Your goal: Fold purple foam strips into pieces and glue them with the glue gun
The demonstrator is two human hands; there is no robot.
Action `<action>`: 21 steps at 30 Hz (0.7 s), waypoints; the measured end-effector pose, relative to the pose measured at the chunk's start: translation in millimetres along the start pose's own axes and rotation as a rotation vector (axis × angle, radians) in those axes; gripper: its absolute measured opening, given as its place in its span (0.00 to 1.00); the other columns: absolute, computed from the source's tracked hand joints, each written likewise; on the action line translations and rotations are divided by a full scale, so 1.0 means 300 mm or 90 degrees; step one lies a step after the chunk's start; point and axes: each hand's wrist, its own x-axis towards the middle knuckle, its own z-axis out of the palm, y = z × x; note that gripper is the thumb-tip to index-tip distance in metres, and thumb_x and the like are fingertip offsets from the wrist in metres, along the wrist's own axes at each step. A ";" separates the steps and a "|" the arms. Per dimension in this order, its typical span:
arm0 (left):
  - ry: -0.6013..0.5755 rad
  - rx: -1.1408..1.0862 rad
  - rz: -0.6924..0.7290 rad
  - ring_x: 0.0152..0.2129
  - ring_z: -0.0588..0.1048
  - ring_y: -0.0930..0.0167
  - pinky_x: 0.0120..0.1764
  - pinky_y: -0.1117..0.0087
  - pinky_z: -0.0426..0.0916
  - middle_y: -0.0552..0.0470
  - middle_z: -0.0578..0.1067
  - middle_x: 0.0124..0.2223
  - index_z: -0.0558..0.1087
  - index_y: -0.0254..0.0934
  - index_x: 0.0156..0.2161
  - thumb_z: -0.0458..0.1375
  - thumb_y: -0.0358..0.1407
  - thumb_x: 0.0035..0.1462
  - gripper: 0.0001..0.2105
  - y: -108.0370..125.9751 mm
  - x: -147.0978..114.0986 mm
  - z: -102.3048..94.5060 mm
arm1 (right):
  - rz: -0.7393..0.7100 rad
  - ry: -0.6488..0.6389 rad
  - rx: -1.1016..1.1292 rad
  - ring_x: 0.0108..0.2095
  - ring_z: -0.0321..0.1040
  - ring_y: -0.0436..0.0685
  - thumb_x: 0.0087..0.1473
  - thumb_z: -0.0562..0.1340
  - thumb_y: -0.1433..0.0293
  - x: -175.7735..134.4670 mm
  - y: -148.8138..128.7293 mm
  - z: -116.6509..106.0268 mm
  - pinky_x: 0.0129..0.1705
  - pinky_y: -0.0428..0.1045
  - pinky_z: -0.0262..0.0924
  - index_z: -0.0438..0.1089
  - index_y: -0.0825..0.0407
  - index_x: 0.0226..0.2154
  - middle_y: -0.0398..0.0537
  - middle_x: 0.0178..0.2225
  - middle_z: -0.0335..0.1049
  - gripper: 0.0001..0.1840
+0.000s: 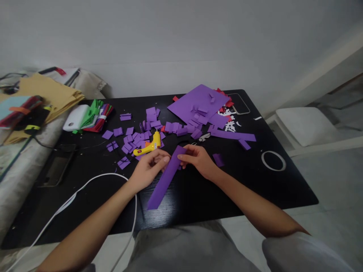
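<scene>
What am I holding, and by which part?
A long, flat purple strip, near its far end: right hand pinching the right edge, left hand at the left edge.

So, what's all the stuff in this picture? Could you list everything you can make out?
Held strip: one, purple, between the hands
Small folded pieces: many, purple, mostly mid-table
Glue gun: one, yellow, among those
Large sheet: one, purple, table's back
Second strip: one, purple, right of centre
Scissors, apparently: one pair, greyish, mid-table
Scraps: several, white and red, back right
Phone-like slabs: two, dark, back right and left
Ring: one, whitish, right
Cable: one, white, front left
Bundles: several, mainly green and red, back left
Tan sheets: stack, far left
Table: one, black, underneath
Seat: one, whitish, far right
Wall: pale grey, behind
Left hand: one, bare, strip's left side
Right hand: one, bare, holding strip's upper end
</scene>
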 end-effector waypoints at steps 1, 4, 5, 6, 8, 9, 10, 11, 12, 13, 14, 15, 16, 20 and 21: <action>0.021 0.032 0.009 0.25 0.71 0.73 0.30 0.73 0.66 0.54 0.74 0.28 0.76 0.35 0.40 0.63 0.47 0.59 0.15 -0.005 -0.004 0.005 | 0.006 0.012 0.004 0.24 0.69 0.50 0.45 0.75 0.62 0.001 0.004 0.000 0.28 0.47 0.67 0.74 0.54 0.32 0.42 0.25 0.74 0.16; 0.056 0.116 0.001 0.22 0.69 0.75 0.28 0.74 0.62 0.55 0.74 0.26 0.77 0.35 0.36 0.67 0.45 0.55 0.14 -0.022 -0.011 0.020 | 0.020 0.035 0.012 0.23 0.69 0.50 0.43 0.75 0.63 0.002 0.014 0.003 0.29 0.47 0.68 0.75 0.55 0.32 0.42 0.24 0.74 0.16; 0.055 0.129 -0.008 0.22 0.69 0.75 0.28 0.74 0.62 0.55 0.74 0.26 0.77 0.35 0.35 0.67 0.45 0.55 0.14 -0.027 -0.012 0.024 | 0.022 0.040 0.014 0.23 0.69 0.50 0.43 0.76 0.63 0.002 0.016 0.005 0.29 0.47 0.68 0.75 0.55 0.32 0.42 0.24 0.74 0.16; 0.052 0.133 -0.016 0.22 0.68 0.75 0.27 0.74 0.62 0.55 0.74 0.25 0.77 0.35 0.34 0.66 0.46 0.56 0.14 -0.031 -0.011 0.026 | 0.024 0.045 0.017 0.23 0.69 0.50 0.42 0.76 0.64 0.002 0.017 0.006 0.29 0.48 0.68 0.75 0.55 0.31 0.42 0.24 0.74 0.16; 0.041 0.122 -0.030 0.22 0.68 0.75 0.27 0.74 0.61 0.55 0.75 0.25 0.77 0.35 0.33 0.65 0.46 0.56 0.14 -0.034 -0.008 0.027 | 0.026 0.057 0.024 0.23 0.69 0.49 0.42 0.76 0.64 0.002 0.018 0.008 0.30 0.48 0.69 0.75 0.55 0.31 0.41 0.23 0.74 0.16; 0.037 0.112 -0.036 0.22 0.68 0.75 0.27 0.74 0.61 0.55 0.75 0.25 0.78 0.35 0.33 0.65 0.46 0.57 0.14 -0.033 -0.006 0.027 | 0.026 0.063 0.028 0.23 0.69 0.49 0.42 0.76 0.64 0.001 0.019 0.008 0.30 0.48 0.69 0.75 0.55 0.31 0.41 0.23 0.74 0.17; 0.034 0.100 -0.042 0.22 0.68 0.75 0.26 0.74 0.60 0.55 0.75 0.25 0.77 0.35 0.32 0.65 0.47 0.57 0.15 -0.032 -0.004 0.027 | 0.028 0.066 0.031 0.23 0.70 0.49 0.42 0.76 0.63 0.001 0.019 0.008 0.31 0.48 0.70 0.75 0.55 0.31 0.41 0.24 0.74 0.17; 0.033 0.088 -0.047 0.21 0.67 0.75 0.26 0.74 0.59 0.55 0.74 0.25 0.77 0.34 0.32 0.65 0.47 0.57 0.15 -0.030 -0.003 0.026 | 0.034 0.063 0.033 0.23 0.70 0.49 0.42 0.76 0.62 0.001 0.020 0.008 0.32 0.48 0.71 0.75 0.55 0.31 0.41 0.24 0.74 0.17; 0.033 0.075 -0.052 0.21 0.66 0.75 0.25 0.74 0.58 0.55 0.73 0.24 0.77 0.34 0.32 0.65 0.47 0.56 0.16 -0.029 -0.002 0.027 | 0.045 0.053 0.031 0.24 0.71 0.49 0.43 0.76 0.61 0.000 0.021 0.007 0.33 0.48 0.71 0.75 0.56 0.31 0.42 0.24 0.74 0.17; 0.035 0.063 -0.057 0.20 0.65 0.76 0.25 0.75 0.58 0.56 0.72 0.24 0.77 0.34 0.32 0.65 0.48 0.56 0.16 -0.027 -0.002 0.027 | 0.059 0.038 0.027 0.25 0.72 0.50 0.44 0.75 0.60 -0.001 0.022 0.008 0.33 0.48 0.72 0.76 0.56 0.31 0.43 0.24 0.75 0.18; 0.038 0.052 -0.060 0.20 0.65 0.76 0.24 0.75 0.57 0.56 0.71 0.23 0.77 0.34 0.31 0.65 0.48 0.55 0.17 -0.026 -0.001 0.028 | 0.076 0.019 0.019 0.25 0.73 0.51 0.45 0.75 0.58 -0.002 0.024 0.008 0.34 0.48 0.72 0.76 0.56 0.30 0.44 0.24 0.75 0.19; 0.042 0.041 -0.063 0.19 0.64 0.76 0.23 0.75 0.56 0.56 0.70 0.22 0.77 0.34 0.31 0.65 0.49 0.55 0.17 -0.025 0.000 0.029 | 0.090 0.002 0.009 0.25 0.74 0.51 0.46 0.74 0.56 -0.003 0.025 0.009 0.33 0.48 0.72 0.76 0.57 0.30 0.45 0.24 0.75 0.20; 0.045 0.032 -0.066 0.19 0.63 0.77 0.23 0.75 0.56 0.57 0.70 0.22 0.76 0.34 0.31 0.66 0.49 0.54 0.18 -0.025 0.000 0.030 | 0.099 -0.012 -0.003 0.25 0.74 0.51 0.46 0.74 0.55 -0.004 0.027 0.009 0.32 0.48 0.72 0.76 0.57 0.29 0.46 0.24 0.76 0.21; 0.025 -0.004 -0.077 0.17 0.63 0.77 0.22 0.75 0.56 0.57 0.69 0.20 0.75 0.34 0.29 0.65 0.50 0.55 0.18 -0.026 0.006 0.031 | 0.085 -0.018 -0.044 0.24 0.74 0.52 0.46 0.73 0.51 -0.005 0.029 0.009 0.28 0.47 0.71 0.76 0.57 0.27 0.47 0.23 0.76 0.24; 0.011 -0.010 -0.079 0.16 0.64 0.77 0.22 0.75 0.57 0.57 0.70 0.20 0.75 0.34 0.29 0.65 0.50 0.55 0.18 -0.026 0.007 0.030 | 0.078 -0.015 -0.052 0.24 0.74 0.52 0.46 0.73 0.51 -0.005 0.028 0.008 0.28 0.47 0.71 0.76 0.57 0.27 0.46 0.23 0.76 0.24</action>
